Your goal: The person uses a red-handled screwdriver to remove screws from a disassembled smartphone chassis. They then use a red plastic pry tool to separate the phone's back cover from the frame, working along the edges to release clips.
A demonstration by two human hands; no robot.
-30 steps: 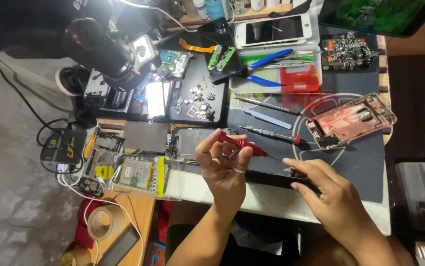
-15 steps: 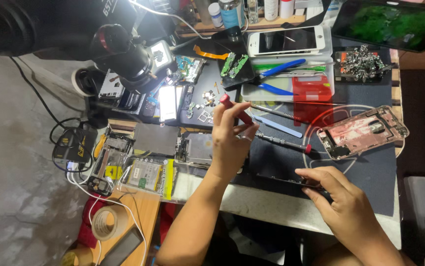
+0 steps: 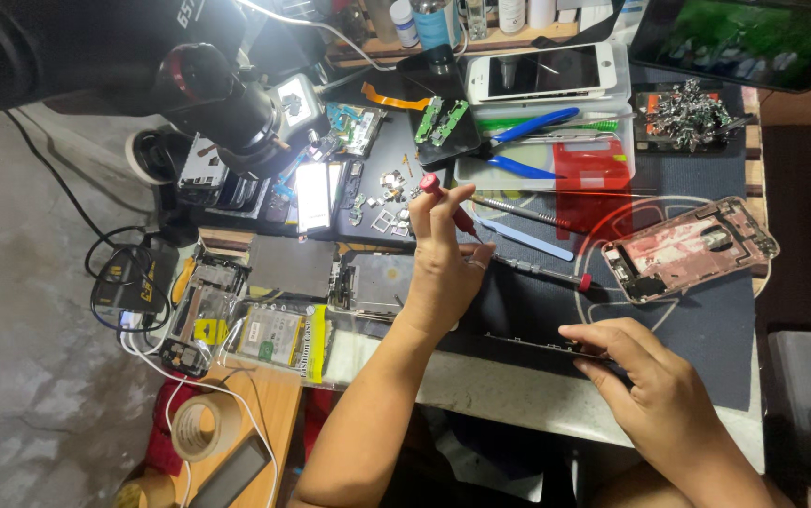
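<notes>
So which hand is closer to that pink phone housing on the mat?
Right. The right hand rests on a dark device just below the pink phone housing; the left hand, holding a red-handled screwdriver, is farther off to its left.

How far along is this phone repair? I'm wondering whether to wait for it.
Already stripped: the pink rear housing lies bare on the mat. In hand: the left hand holds a red-handled screwdriver over loose small parts, and the right hand steadies a dark phone at the table edge. Left, apparently: reassembly, since boards and parts lie scattered.
</notes>
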